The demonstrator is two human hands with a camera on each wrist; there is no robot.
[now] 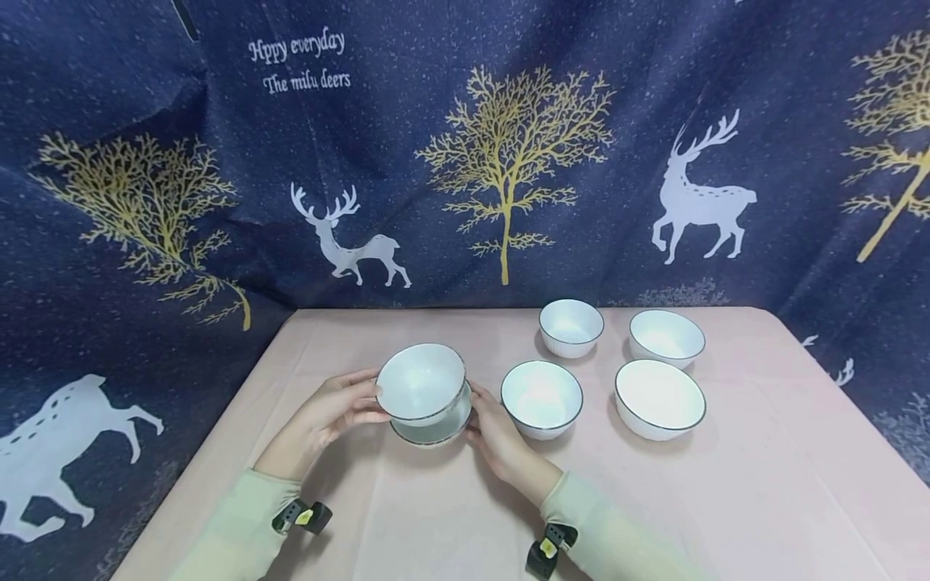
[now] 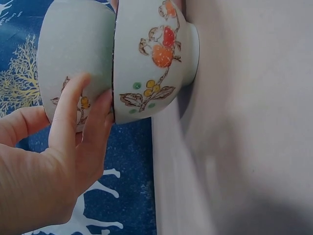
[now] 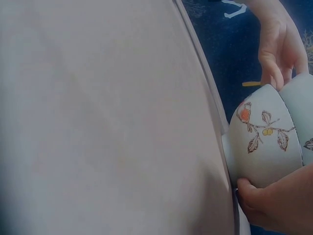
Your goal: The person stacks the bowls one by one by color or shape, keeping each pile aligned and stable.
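Between left grip point(image 1: 333, 413) and right grip point(image 1: 503, 438), upper bowl point(image 1: 420, 379), pale inside, base sunk partway into lower bowl point(image 1: 445, 428). Grasped by left grip: upper bowl, from its left, fingers point(image 2: 66, 120) along the outer wall. Held by right grip: lower bowl, from its right, thumb point(image 3: 253, 193) near the foot; contact underneath unclear. Outside lower bowl, painted birds point(image 2: 164, 54) and leaves. Just right of right grip, middle bowl point(image 1: 542, 394); farther right, cream bowl point(image 1: 659, 395); behind these, back bowl point(image 1: 571, 323) and corner bowl point(image 1: 667, 334), all four upright. Beneath, pale pink table point(image 1: 421, 516); beyond, navy cloth point(image 1: 450, 40) with white deer point(image 1: 708, 208) and gold trees point(image 1: 506, 202).
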